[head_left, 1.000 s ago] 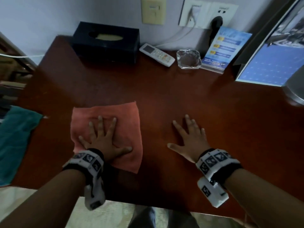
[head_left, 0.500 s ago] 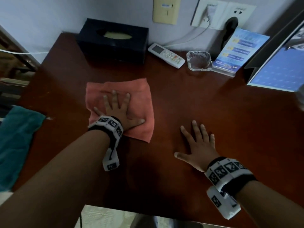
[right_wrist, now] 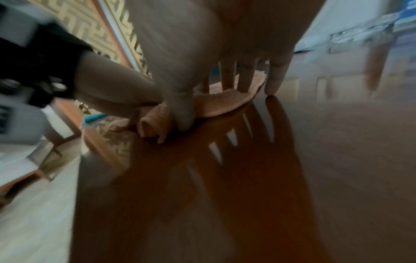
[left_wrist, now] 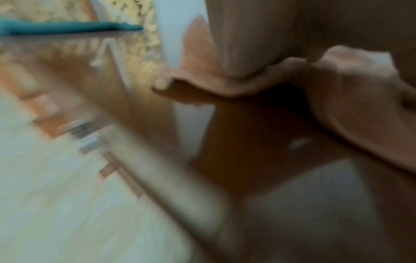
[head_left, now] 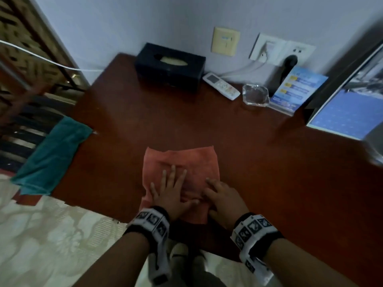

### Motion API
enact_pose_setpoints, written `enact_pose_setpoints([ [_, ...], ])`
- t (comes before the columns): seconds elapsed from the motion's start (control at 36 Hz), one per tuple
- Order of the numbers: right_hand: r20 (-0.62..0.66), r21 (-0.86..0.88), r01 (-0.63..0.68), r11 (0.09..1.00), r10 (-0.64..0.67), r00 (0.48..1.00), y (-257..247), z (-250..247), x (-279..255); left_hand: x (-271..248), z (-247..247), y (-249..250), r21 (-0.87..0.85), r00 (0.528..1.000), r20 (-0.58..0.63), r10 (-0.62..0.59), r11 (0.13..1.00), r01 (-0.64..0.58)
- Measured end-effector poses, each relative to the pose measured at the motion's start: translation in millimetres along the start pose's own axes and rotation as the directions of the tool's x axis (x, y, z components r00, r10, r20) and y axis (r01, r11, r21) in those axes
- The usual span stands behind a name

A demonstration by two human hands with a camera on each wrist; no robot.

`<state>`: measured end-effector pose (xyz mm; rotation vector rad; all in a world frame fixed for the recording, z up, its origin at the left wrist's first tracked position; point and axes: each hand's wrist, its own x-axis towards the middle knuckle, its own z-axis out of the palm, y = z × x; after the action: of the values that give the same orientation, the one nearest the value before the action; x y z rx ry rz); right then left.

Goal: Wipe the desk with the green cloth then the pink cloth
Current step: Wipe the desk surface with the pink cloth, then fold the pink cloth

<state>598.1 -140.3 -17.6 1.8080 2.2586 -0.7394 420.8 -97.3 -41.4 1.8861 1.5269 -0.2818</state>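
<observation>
Step in hand, by my reading: step 2 of 2, the pink-cloth pass; the green cloth (head_left: pixel 49 156) lies draped over the left edge of the desk (head_left: pixel 269 183), untouched by either hand, which suggests its pass is done. The pink cloth (head_left: pixel 186 162) lies on the desk near the front edge, roughly centred before the person, its near side rumpled. Left hand (head_left: pixel 172 191): flat on the cloth, fingers straight and spread, thumb out to the right, pressing and not clutching. Right hand (head_left: pixel 223 199): on the cloth's right near corner; in the right wrist view the fingers (right_wrist: pixel 245 78) reach down straight onto the fabric while the thumb sits against a rolled fold (right_wrist: pixel 153 124) of it, so it looks like the start of a pinch, but I cannot tell whether it has closed. The left wrist view is too blurred to add detail. Compared with 0.5 s ago: the cloth has come from the left-centre of the desk back toward the front edge; the right hand, then flat on bare wood well apart from the cloth, is now on it; the head view has swung left and pulled back. Next move, as a judgement: either another stroke across the unwiped right side with even pressure, or gathering the cloth, which calls for curling the fingers around the bunched edge. The tissue box (head_left: pixel 170 67), remote (head_left: pixel 221 85) and glass ashtray (head_left: pixel 256 94) stand along the wall, clear of the stroke.
</observation>
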Motion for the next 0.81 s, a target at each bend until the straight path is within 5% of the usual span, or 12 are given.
enact_pose_setpoints([
  [0.19,0.099,-0.027,-0.004,1.0,0.007,0.995,-21,-11,-10,-72,15,-49,0.278,0.977,0.035,0.212,0.937,-0.213],
  [0.28,0.109,-0.036,-0.038,0.999,0.042,0.993,-35,-21,-8,-73,19,-78,0.266,0.993,0.004,0.118,0.957,-0.115],
  [0.36,0.073,0.038,-0.095,0.995,0.092,0.993,-45,-42,0,-86,-2,-77,0.21,0.962,-0.17,0.216,0.961,-0.178],
  [0.53,-0.118,0.116,-0.036,0.993,0.05,0.992,-70,-103,27,-78,-75,-92,0.027,0.957,-0.28,0.073,0.997,-0.068],
  [0.81,-0.466,0.497,0.04,0.867,0.228,0.855,-126,-178,98,-40,-222,-121,-0.215,0.866,-0.471,0.169,0.93,-0.299],
])
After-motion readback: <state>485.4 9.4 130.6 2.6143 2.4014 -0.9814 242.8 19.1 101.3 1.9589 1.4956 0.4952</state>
